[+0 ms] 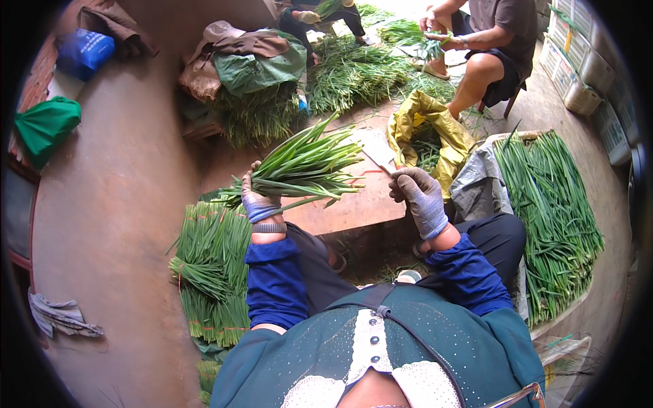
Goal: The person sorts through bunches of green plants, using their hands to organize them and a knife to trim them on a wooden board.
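Note:
My left hand (259, 196), in a soiled knit glove, is closed around a loose bunch of long green leafy stalks (306, 168), which fan out to the right above a low wooden board (347, 209). In my gloved right hand (419, 196) is the handle end of a flat, broad-bladed knife (375, 148); its pale blade points up and left over the board. Red ties (365, 176) lie on the board beneath the stalks. Just behind my right hand stands a yellow woven sack (456, 148), rolled open, with green trimmings inside.
Tied green bundles (217, 275) are stacked at my left. A crate of stalks (551, 219) stands at my right. Beyond the board lie a large loose heap (357, 71) and a cloth-covered pile (260, 66). Two people work there, one seated (490, 41). Plastic crates (576, 56) line the right.

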The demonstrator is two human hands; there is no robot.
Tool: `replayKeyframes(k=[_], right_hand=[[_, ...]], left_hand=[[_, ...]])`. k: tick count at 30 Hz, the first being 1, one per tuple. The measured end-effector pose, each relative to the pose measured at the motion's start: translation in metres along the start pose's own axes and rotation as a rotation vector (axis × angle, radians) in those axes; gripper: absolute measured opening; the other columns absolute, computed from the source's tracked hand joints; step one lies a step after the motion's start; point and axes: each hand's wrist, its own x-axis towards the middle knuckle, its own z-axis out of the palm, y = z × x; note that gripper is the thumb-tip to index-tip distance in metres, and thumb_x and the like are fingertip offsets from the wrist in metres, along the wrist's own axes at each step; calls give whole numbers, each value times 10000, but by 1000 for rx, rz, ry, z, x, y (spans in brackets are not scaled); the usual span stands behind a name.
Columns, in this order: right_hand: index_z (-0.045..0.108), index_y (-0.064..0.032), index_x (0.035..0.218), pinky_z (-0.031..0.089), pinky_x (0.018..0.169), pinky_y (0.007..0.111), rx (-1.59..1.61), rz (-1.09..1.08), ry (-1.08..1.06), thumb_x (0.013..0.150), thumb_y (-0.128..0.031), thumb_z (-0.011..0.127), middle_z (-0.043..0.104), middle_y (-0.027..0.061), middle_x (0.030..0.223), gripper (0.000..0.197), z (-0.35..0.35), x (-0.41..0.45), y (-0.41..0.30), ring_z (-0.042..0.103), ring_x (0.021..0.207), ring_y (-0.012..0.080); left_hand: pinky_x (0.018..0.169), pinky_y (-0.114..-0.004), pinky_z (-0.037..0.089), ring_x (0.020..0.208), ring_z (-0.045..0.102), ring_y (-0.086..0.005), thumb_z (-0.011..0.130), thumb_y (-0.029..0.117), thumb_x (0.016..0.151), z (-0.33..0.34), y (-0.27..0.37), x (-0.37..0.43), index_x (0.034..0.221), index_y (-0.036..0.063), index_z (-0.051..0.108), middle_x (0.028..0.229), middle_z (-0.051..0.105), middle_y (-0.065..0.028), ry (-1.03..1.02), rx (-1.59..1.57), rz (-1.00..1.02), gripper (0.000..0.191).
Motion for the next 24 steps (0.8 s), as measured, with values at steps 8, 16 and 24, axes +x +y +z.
replayKeyframes(k=[8, 16, 24], right_hand=[[622, 19, 1232, 431, 987, 328, -68, 112, -182, 942, -430, 607, 645, 119, 1188, 535, -3, -16, 3, 579, 1109, 193], [506, -35, 1375, 444, 987, 309, 327, 231, -7, 831, 14, 653, 657, 66, 1194, 566, -6, -18, 38, 595, 1092, 176], [700, -1, 863, 474, 838, 264, 43, 78, 84, 841, -76, 686, 694, 47, 905, 80, -31, -15, 18, 607, 880, 128]], left_hand=[[986, -424, 493, 1059, 638, -234, 529, 226, 977, 37, -35, -45, 1067, 42, 646, 1110, 691, -114, -120, 35, 123, 236], [986, -467, 497, 1076, 637, -248, 564, 221, 972, 38, -54, -60, 1070, 88, 644, 1111, 696, -92, -185, 123, 186, 184], [1011, -452, 470, 1098, 628, -244, 538, 244, 980, 11, -28, -40, 1049, 97, 658, 1140, 692, -96, -281, 34, 158, 202]])
